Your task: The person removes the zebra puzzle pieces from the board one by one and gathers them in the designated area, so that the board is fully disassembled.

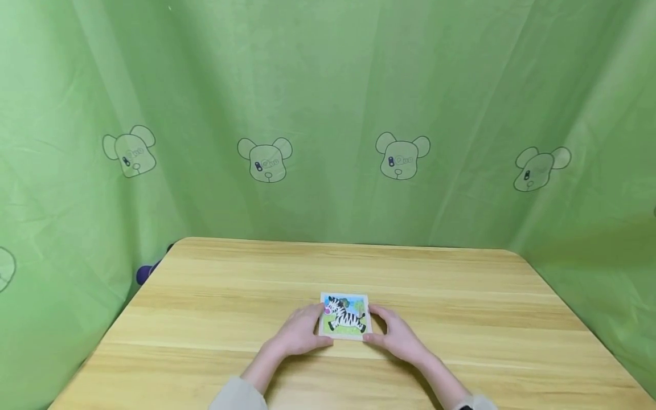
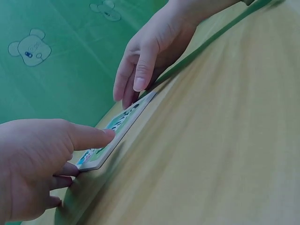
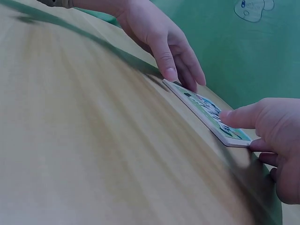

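One zebra tile held between left grip and right grip

At the lower middle, your picture board looks like smooth printed wood. Your table shows smooth wood grain, the curtain above is creased cloth, and your sleeve is matt cloth.

I hold a board by its two sides: thin, square, pale-rimmed, showing a striped zebra that faces left, pink-nosed, on green grass under blue sky. It is face up, roughly level, about midway across the table's width; whether it touches the table, I can't tell.
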Demonstrator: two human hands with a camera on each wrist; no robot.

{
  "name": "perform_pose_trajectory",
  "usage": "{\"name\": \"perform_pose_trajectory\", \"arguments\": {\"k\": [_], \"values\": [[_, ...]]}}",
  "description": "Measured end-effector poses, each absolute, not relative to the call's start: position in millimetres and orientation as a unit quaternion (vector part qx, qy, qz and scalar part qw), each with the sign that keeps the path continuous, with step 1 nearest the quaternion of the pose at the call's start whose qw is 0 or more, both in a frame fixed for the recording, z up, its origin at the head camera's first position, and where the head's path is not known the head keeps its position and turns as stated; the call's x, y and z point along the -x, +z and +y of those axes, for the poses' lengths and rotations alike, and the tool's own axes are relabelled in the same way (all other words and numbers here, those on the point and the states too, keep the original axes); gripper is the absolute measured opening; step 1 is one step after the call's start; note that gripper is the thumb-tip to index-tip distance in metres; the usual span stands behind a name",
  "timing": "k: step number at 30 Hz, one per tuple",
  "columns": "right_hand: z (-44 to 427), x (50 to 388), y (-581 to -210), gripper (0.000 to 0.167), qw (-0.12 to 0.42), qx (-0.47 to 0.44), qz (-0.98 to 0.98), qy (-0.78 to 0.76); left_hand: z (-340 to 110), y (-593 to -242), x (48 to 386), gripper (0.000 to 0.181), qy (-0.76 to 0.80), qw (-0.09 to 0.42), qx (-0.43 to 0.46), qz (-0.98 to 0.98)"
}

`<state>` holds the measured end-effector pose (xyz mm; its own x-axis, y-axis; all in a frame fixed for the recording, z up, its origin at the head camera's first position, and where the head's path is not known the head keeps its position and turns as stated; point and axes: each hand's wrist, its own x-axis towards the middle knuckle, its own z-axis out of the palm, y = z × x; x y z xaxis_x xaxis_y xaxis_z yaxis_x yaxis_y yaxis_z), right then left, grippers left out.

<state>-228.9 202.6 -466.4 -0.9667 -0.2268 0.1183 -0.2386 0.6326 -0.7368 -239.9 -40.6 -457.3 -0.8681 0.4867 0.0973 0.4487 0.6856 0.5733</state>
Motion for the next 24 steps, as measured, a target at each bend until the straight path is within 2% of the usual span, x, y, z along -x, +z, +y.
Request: {"name": "perform_pose_trajectory", "arguments": {"k": [12,24], "values": [[201.0,200.0,-462.1,0.074,-0.002,-0.129,-0.905,0.406,-48.3,-456.5,213.6,0.079,0.286,0.031,-0.263,0.921],[199.2,200.0,-467.3,0.074,0.009,-0.138,-0.913,0.383,-51.8,-458.4,209.8,0.081,0.268,0.048,-0.261,0.926]]}}
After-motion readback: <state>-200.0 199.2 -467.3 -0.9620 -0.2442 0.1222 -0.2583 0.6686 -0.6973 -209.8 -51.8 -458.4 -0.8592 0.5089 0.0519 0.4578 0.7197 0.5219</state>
